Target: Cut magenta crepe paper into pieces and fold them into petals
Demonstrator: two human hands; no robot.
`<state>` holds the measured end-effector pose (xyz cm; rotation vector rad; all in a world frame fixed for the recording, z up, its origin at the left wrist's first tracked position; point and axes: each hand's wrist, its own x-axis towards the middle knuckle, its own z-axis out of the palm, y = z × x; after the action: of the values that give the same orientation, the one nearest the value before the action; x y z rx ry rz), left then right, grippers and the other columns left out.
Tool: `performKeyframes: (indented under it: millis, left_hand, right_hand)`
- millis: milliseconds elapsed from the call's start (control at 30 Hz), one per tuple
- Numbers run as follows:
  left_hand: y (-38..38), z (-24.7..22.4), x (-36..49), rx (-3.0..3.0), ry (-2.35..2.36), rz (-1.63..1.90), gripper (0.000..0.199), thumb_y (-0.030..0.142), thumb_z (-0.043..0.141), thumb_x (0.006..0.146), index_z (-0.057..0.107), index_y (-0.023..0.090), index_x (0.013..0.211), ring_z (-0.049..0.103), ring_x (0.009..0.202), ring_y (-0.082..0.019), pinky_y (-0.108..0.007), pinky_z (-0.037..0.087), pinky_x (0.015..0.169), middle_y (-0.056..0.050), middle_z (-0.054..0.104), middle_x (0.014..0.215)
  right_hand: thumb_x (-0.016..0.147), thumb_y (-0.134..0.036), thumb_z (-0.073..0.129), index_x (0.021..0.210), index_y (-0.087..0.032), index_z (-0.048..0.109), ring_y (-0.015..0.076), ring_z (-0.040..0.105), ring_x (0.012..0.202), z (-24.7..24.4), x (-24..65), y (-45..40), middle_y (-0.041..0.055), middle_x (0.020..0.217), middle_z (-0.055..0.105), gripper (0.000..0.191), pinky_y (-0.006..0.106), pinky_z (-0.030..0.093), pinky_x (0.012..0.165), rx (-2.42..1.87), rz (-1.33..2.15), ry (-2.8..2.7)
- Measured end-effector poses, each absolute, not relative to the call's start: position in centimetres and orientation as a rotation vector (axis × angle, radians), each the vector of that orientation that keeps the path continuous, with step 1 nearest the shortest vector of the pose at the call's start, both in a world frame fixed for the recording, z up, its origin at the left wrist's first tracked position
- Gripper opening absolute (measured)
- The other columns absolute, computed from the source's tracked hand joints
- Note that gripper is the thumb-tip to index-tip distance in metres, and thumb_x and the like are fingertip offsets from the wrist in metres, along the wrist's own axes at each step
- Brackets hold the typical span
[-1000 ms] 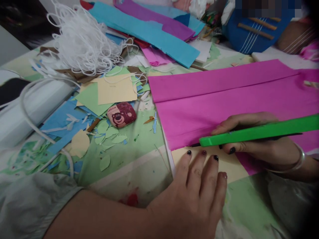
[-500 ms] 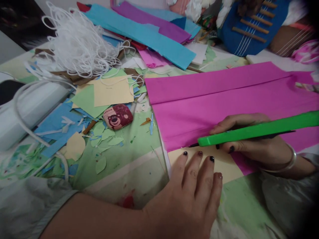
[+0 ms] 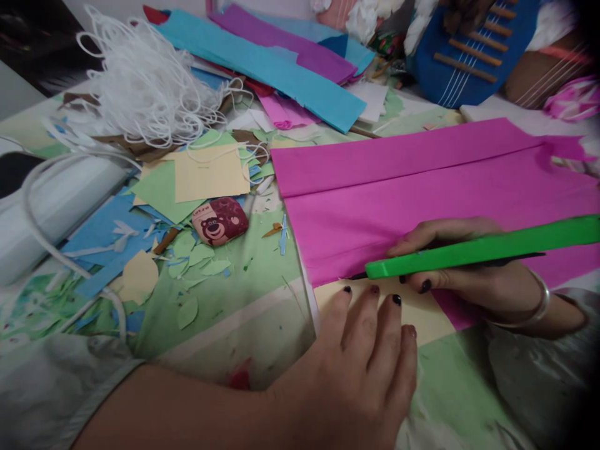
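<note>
My left hand (image 3: 356, 350) lies with fingers stretched out, pressing on a cream paper piece (image 3: 417, 312). Under that piece is a large magenta paper sheet (image 3: 356, 219), folded along its far side. From the right, my right hand (image 3: 473, 281) is closed around a long bright green bar (image 3: 469, 249). A thin black pointed tool (image 3: 359, 275) shows under the bar; its tip is near the cream paper's upper edge, just beyond my left fingertips. How the tool and the bar are joined, if they are, I cannot tell.
Paper scraps and cut leaves (image 3: 201, 253) cover the left side, with a small bear-printed case (image 3: 220, 220) among them. Behind are tangled white cord (image 3: 140, 87), folded blue paper (image 3: 262, 62) and a blue stringed craft piece (image 3: 469, 56). A white cable (image 3: 51, 244) loops at left.
My right hand has slid slightly left with the green bar, and the black tip shows further left along the cream paper's edge. My left hand stays in place on the paper.
</note>
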<state>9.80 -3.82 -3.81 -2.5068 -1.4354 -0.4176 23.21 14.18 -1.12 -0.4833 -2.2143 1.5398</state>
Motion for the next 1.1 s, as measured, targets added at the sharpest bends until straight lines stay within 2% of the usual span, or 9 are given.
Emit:
performKeyframes:
  millis: [433, 567, 733, 967, 1100]
  left_hand:
    - [-3.74, -3.83, 9.83, -2.507, -1.425, -0.483, 0.04, 0.027, 0.038, 0.093, 0.054, 0.008, 0.124, 0.051, 0.117, -0.039, -0.054, 0.046, 0.086, -0.02, 0.055, 0.127]
    - [-3.59, -3.74, 9.85, -2.506, -1.463, -0.503, 0.039, 0.027, 0.037, 0.093, 0.055, 0.009, 0.122, 0.05, 0.117, -0.039, -0.055, 0.043, 0.088, -0.019, 0.055, 0.126]
    - [-3.25, -3.54, 9.34, -2.574, -1.372, -0.47, 0.043, 0.033, 0.043, 0.09, 0.053, 0.008, 0.123, 0.05, 0.115, -0.039, -0.052, 0.043, 0.085, -0.022, 0.054, 0.126]
    - [-3.29, -4.0, 9.6, -2.576, -1.424, -0.504, 0.049, 0.039, 0.048, 0.085, 0.052, 0.009, 0.123, 0.047, 0.117, -0.039, -0.053, 0.037, 0.094, -0.02, 0.053, 0.126]
    - [-3.25, -3.97, 9.61, -2.577, -1.425, -0.498, 0.052, 0.046, 0.046, 0.086, 0.051, 0.009, 0.123, 0.047, 0.116, -0.038, -0.052, 0.036, 0.093, -0.021, 0.053, 0.126]
  right_hand:
    - [0.068, -0.027, 0.078, 0.086, -0.022, 0.072, 0.011, 0.068, 0.066, -1.14, 23.31, 14.16, 0.0004, 0.079, 0.073, 0.019, 0.011, 0.053, 0.056, -0.532, 1.52, -2.204]
    - [0.067, -0.023, 0.078, 0.085, -0.02, 0.072, 0.0121, 0.068, 0.066, -0.96, 23.38, 14.16, 0.0015, 0.077, 0.073, 0.019, 0.013, 0.053, 0.055, -0.541, 1.476, -2.249]
    - [0.067, -0.022, 0.078, 0.085, -0.019, 0.072, 0.0125, 0.068, 0.066, -0.93, 23.31, 14.19, 0.002, 0.077, 0.073, 0.019, 0.014, 0.053, 0.055, -0.522, 1.493, -2.223]
    - [0.067, -0.023, 0.078, 0.083, -0.016, 0.071, 0.0126, 0.066, 0.064, -1.07, 23.45, 14.21, 0.0029, 0.074, 0.072, 0.018, 0.015, 0.051, 0.053, -0.523, 1.47, -2.242]
    - [0.068, -0.025, 0.077, 0.083, -0.019, 0.071, 0.012, 0.066, 0.063, -0.92, 23.49, 14.23, 0.0017, 0.074, 0.072, 0.017, 0.015, 0.05, 0.05, -0.523, 1.481, -2.227]
